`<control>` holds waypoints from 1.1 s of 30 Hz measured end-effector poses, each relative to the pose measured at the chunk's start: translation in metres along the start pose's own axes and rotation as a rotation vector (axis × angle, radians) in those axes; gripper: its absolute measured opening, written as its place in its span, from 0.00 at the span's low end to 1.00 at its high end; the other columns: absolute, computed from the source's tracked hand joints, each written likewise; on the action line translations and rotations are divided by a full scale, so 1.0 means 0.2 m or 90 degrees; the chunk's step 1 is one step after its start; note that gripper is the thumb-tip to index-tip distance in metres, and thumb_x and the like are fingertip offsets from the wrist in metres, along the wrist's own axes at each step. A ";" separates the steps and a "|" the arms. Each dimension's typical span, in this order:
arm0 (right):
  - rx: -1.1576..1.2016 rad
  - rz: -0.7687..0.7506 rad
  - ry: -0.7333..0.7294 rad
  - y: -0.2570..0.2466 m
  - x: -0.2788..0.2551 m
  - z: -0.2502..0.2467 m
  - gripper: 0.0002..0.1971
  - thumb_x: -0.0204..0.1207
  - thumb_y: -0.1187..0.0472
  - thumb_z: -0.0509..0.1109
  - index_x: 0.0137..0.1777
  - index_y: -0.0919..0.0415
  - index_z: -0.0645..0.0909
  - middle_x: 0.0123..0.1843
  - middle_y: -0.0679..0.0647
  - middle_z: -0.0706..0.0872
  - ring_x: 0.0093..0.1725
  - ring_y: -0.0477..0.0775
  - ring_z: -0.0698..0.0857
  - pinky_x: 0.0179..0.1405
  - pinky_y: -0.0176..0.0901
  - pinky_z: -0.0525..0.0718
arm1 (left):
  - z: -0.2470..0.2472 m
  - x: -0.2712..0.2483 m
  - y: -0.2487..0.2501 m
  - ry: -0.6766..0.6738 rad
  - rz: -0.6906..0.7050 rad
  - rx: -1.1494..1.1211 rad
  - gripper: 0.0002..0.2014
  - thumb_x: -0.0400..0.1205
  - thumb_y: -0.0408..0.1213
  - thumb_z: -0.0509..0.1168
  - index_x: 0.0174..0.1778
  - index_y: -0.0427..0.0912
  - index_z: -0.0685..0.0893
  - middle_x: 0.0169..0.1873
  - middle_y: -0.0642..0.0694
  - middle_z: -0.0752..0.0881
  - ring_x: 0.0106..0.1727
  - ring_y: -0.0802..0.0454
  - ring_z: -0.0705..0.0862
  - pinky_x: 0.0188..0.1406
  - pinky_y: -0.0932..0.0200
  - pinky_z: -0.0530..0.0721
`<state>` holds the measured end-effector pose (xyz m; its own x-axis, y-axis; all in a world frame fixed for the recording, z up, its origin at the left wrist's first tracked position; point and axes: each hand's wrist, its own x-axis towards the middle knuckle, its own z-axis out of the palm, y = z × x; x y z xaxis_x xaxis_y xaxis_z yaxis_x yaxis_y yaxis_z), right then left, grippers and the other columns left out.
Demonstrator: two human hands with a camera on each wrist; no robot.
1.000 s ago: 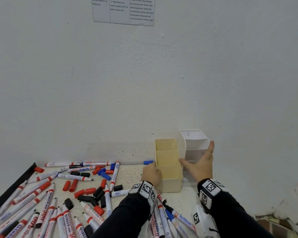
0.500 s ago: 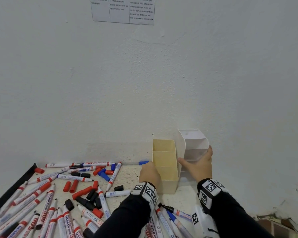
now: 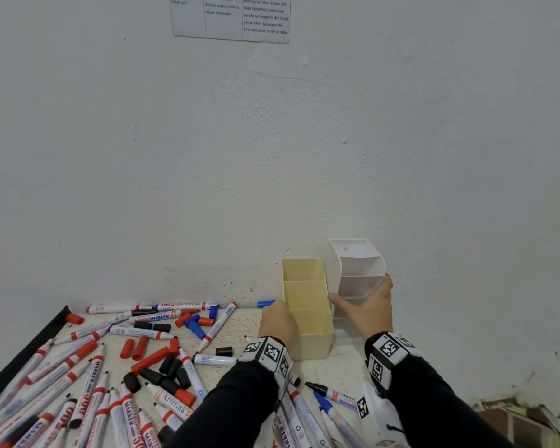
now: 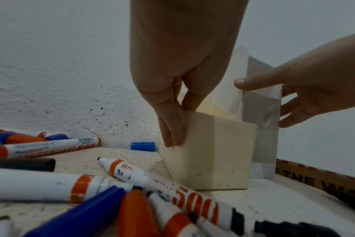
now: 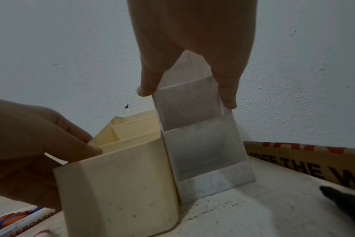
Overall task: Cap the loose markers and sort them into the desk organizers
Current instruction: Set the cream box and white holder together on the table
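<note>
left hand (image 3: 277, 321): yellow organizer (image 3: 307, 305) clamped, lower centre.
right hand (image 3: 367, 307): white organizer (image 3: 358, 270) clamped.
risk: white organizer is tilted; tipping likely if released carelessly.
markers (image 3: 88, 376): uncapped, lower left.

Office-like desk corner: whiteboard markers (image 3: 136, 331), desk organizers (image 3: 307, 318), printed notice (image 3: 230, 17) on wall.

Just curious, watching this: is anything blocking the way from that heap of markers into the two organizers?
Nothing visible fills the cream organizer or the white organizer; their compartments look empty. Only the left hand and right hand gripping them sit between them and the markers.
</note>
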<state>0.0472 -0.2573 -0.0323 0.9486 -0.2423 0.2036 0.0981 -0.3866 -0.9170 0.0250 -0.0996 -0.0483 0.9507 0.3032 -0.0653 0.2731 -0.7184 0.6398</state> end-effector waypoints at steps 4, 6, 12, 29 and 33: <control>0.018 -0.002 -0.012 0.00 0.00 0.01 0.56 0.59 0.57 0.83 0.80 0.60 0.48 0.76 0.63 0.65 0.74 0.62 0.67 0.73 0.55 0.69 | -0.01 0.03 -0.02 -0.012 0.020 -0.055 0.11 0.85 0.33 0.53 0.57 0.35 0.79 0.54 0.38 0.85 0.56 0.43 0.83 0.53 0.55 0.79; 0.021 -0.002 -0.015 0.00 0.00 0.00 0.55 0.61 0.57 0.83 0.80 0.59 0.47 0.76 0.62 0.65 0.74 0.62 0.68 0.72 0.55 0.69 | -0.01 0.04 -0.03 -0.012 0.036 -0.073 0.10 0.85 0.33 0.53 0.57 0.37 0.77 0.53 0.39 0.84 0.55 0.44 0.82 0.52 0.55 0.79; 0.046 0.000 -0.026 0.00 0.01 0.01 0.54 0.62 0.59 0.82 0.80 0.60 0.47 0.76 0.62 0.65 0.74 0.61 0.68 0.72 0.53 0.69 | -0.01 0.02 -0.04 -0.014 0.050 -0.117 0.12 0.85 0.34 0.52 0.59 0.39 0.77 0.52 0.39 0.85 0.47 0.48 0.82 0.46 0.60 0.79; -0.083 0.020 0.063 0.07 0.06 0.00 0.17 0.84 0.67 0.49 0.64 0.68 0.77 0.51 0.68 0.84 0.50 0.63 0.81 0.46 0.40 0.70 | -0.02 0.01 -0.07 -0.024 0.058 -0.192 0.13 0.84 0.31 0.54 0.59 0.41 0.81 0.52 0.42 0.86 0.48 0.47 0.84 0.49 0.53 0.86; -0.105 0.003 0.042 0.07 0.07 0.01 0.17 0.84 0.67 0.50 0.67 0.67 0.76 0.52 0.68 0.85 0.46 0.58 0.78 0.46 0.39 0.69 | -0.01 0.02 -0.08 -0.004 0.055 -0.150 0.11 0.84 0.31 0.54 0.54 0.42 0.81 0.48 0.42 0.86 0.46 0.46 0.84 0.43 0.58 0.82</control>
<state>0.0632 -0.2649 -0.0435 0.9265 -0.3001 0.2272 0.0385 -0.5249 -0.8503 0.0252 -0.0853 -0.0563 0.9702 0.2424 -0.0067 0.1493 -0.5754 0.8041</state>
